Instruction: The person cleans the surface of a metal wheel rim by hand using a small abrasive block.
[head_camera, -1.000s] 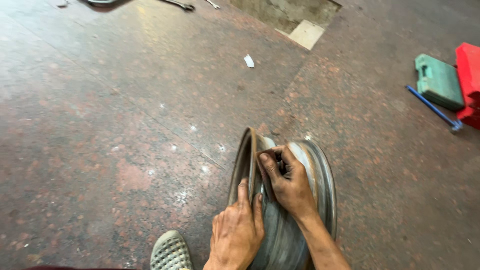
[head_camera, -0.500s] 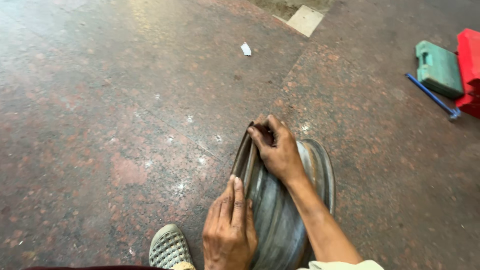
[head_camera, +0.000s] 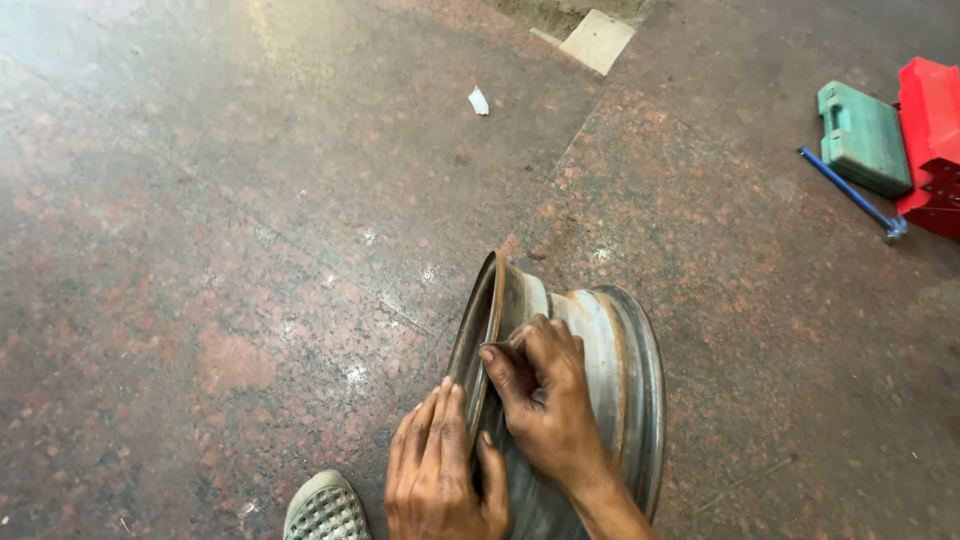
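Note:
A bare grey metal wheel rim (head_camera: 610, 345) stands on its edge on the stone floor, its rusty left flange (head_camera: 487, 300) facing left. My left hand (head_camera: 438, 475) grips the lower part of that flange, fingers together on the outer side and thumb on the barrel. Just above it, my right hand (head_camera: 548, 405) is curled over the flange. Its fingertips pinch a small dark piece (head_camera: 497, 349) against the metal; I cannot tell what the piece is.
My grey perforated shoe (head_camera: 325, 512) is by the rim at the bottom edge. Far right lie a green case (head_camera: 862, 137), a red box (head_camera: 932, 140) and a blue-handled tool (head_camera: 850, 195). A white scrap (head_camera: 479, 101) and a pale slab (head_camera: 597, 40) lie farther off.
My right hand has slid from the top of the flange down toward me, close to my left hand. The left hand has stayed on the flange.

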